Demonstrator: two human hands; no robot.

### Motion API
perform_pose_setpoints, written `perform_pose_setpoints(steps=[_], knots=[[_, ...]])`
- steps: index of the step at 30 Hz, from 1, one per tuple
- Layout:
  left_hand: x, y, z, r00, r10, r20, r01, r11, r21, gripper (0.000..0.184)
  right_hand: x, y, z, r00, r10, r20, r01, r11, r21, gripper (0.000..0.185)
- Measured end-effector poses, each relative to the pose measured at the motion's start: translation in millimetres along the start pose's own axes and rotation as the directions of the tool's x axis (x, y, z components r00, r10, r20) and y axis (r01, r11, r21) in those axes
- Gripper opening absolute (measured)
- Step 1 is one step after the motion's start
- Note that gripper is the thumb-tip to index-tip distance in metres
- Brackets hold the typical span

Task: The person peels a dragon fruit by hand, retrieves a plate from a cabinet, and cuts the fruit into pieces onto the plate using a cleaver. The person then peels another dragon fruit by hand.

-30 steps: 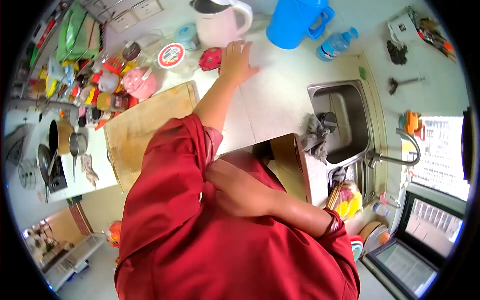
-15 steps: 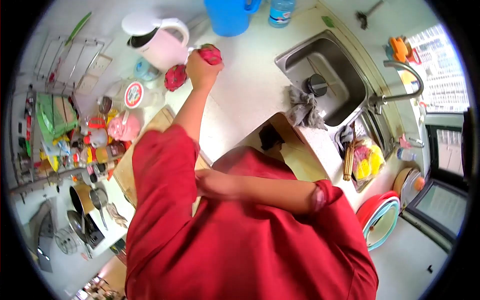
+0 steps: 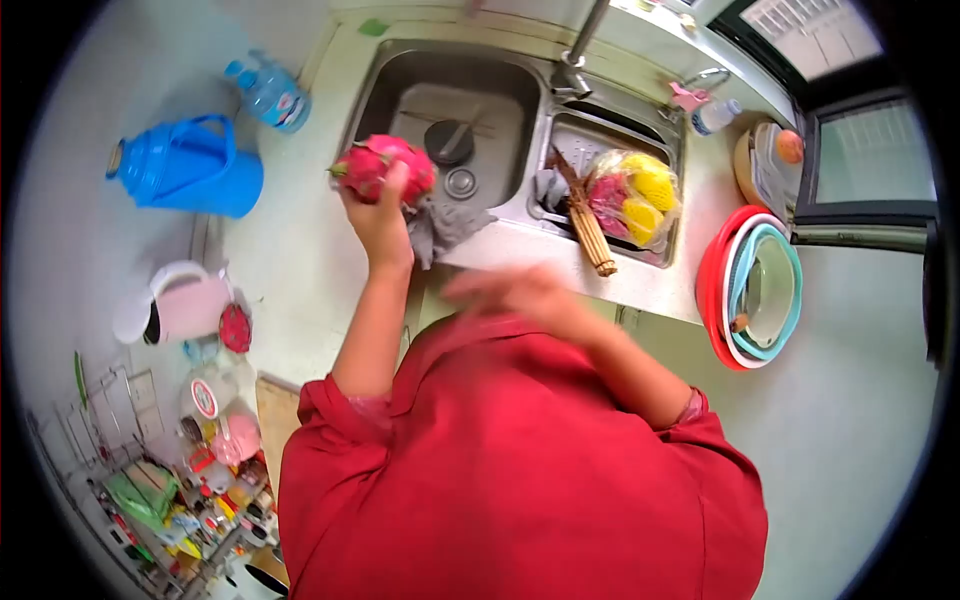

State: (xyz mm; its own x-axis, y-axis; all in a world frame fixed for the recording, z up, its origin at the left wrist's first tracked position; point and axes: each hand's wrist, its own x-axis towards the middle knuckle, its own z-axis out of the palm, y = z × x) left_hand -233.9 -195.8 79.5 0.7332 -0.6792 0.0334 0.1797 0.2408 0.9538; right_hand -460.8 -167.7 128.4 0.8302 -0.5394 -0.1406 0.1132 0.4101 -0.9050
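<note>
On a counter [image 3: 300,290], a jug [image 3: 190,170] stands left of the main sink basin [image 3: 505,115], a kettle [image 3: 188,308] beside a dragon fruit [image 3: 235,328] nearer the front; a bag [image 3: 632,200] lies in the side basin [image 3: 590,135], nested tubs [image 3: 714,290] to its right.

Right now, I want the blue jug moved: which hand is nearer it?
Left: the left hand, holding a dragon fruit, is right of the blue jug; the right hand is farther right, nearer the body.

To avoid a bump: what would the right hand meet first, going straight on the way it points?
Most likely the left forearm, near the wrist: the right hand, though blurred, points across towards it. Their relative heights are unclear, so it might pass over or under instead.
</note>
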Motion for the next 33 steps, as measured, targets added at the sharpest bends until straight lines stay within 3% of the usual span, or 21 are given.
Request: perform_pose_setpoints(steps=[1,2,3,4,5,6,9,10,13,15,17,18,19,21,22,25,26,29,30,32,33], knots=[[-11.3,0.1,10.2,0.991,-0.057,0.118,0.056,0.998,0.007,0.059,-7.0,10.1,-58.8,0.948,-0.169,-0.270,0.100,0.962,-0.253,0.036],[-20.4,0.1,20.3,0.972,-0.118,0.202,0.120,0.993,0.002,0.061,-19.0,17.3,-110.1,0.800,-0.299,-0.520,0.010,0.874,-0.487,0.033],[-29.1,1.0,30.4,0.944,-0.175,0.282,0.181,0.983,0.003,0.062,-35.1,38.8,-159.3,0.634,-0.362,-0.684,-0.116,0.830,-0.546,0.032],[-40.0,5.8,42.5,0.921,-0.212,0.327,0.215,0.976,0.028,0.061,-50.7,46.0,-197.2,0.518,-0.552,-0.653,-0.337,0.570,-0.749,0.033],[-48.6,9.4,52.9,0.895,-0.251,0.369,0.249,0.967,0.055,0.059,-61.6,59.2,-217.4,0.393,-0.588,-0.707,-0.719,0.283,-0.635,0.035],[-52.1,5.9,59.0,0.854,-0.276,0.442,0.280,0.958,0.057,0.060,-63.9,58.9,-227.4,0.338,-0.611,-0.716,-0.749,0.286,-0.597,0.030],[-62.7,-1.8,72.8,0.793,-0.383,0.474,0.347,0.923,0.167,0.066,-73.1,62.4,-241.8,0.458,-0.536,-0.709,-0.783,0.134,-0.608,0.025],[-65.7,-0.5,75.7,0.785,-0.401,0.471,0.362,0.915,0.177,0.068,-72.7,60.6,-240.4,0.479,-0.630,-0.612,-0.734,0.096,-0.673,0.020],[-66.7,6.0,79.9,0.770,-0.431,0.470,0.378,0.902,0.208,0.074,-57.3,44.6,-232.4,0.493,-0.540,-0.682,-0.482,0.483,-0.731,0.015],[-63.3,12.5,83.0,0.745,-0.452,0.490,0.386,0.892,0.235,0.073,-35.6,27.5,-215.3,0.488,-0.343,-0.803,-0.302,0.797,-0.524,0.013],[-61.6,17.5,88.3,0.709,-0.492,0.505,0.431,0.869,0.243,0.074,-10.8,24.7,-202.5,0.543,-0.198,-0.816,-0.184,0.920,-0.346,0.013],[-59.6,17.4,90.2,0.694,-0.496,0.521,0.434,0.866,0.246,0.074,0.4,39.3,-206.5,0.592,-0.444,-0.672,-0.185,0.737,-0.650,0.016],[-56.2,16.8,94.3,0.679,-0.496,0.541,0.435,0.866,0.248,0.074,10.8,55.5,-212.1,0.637,-0.625,-0.452,-0.169,0.458,-0.872,0.018],[-53.6,13.6,102.9,0.638,-0.493,0.592,0.446,0.863,0.238,0.075,12.7,66.2,-198.9,0.696,-0.657,-0.290,-0.251,0.156,-0.955,0.025],[-53.1,14.6,108.7,0.618,-0.493,0.612,0.438,0.862,0.253,0.075,8.1,68.3,-192.6,0.726,-0.624,-0.288,-0.270,0.127,-0.954,0.031],[-52.0,12.6,127.9,0.557,-0.497,0.666,0.414,0.861,0.296,0.078,-19.9,54.3,-183.0,0.772,-0.491,-0.403,-0.344,0.209,-0.915,0.034],[-52.2,12.5,135.6,0.535,-0.500,0.681,0.391,0.861,0.326,0.078,-32.4,53.8,-184.9,0.745,-0.514,-0.425,-0.355,0.234,-0.905,0.034],[-54.4,16.4,162.2,0.451,-0.507,0.734,0.335,0.859,0.387,0.087,-74.2,23.0,-179.3,0.610,-0.225,-0.760,-0.332,0.798,-0.503,0.034],[-56.3,12.5,168.7,0.415,-0.462,0.784,0.288,0.884,0.368,0.089,-83.6,17.2,-178.7,0.624,-0.143,-0.769,-0.190,0.926,-0.327,0.040],[-60.4,2.9,179.0,0.344,-0.375,0.861,0.168,0.927,0.336,0.092,-97.6,8.7,-174.5,0.685,0.007,-0.728,0.098,0.990,0.102,0.053],[-62.0,1.3,188.0,0.302,-0.296,0.906,0.045,0.954,0.296,0.092,-99.5,1.5,-166.4,0.711,-0.066,-0.700,0.230,0.963,0.142,0.062]])
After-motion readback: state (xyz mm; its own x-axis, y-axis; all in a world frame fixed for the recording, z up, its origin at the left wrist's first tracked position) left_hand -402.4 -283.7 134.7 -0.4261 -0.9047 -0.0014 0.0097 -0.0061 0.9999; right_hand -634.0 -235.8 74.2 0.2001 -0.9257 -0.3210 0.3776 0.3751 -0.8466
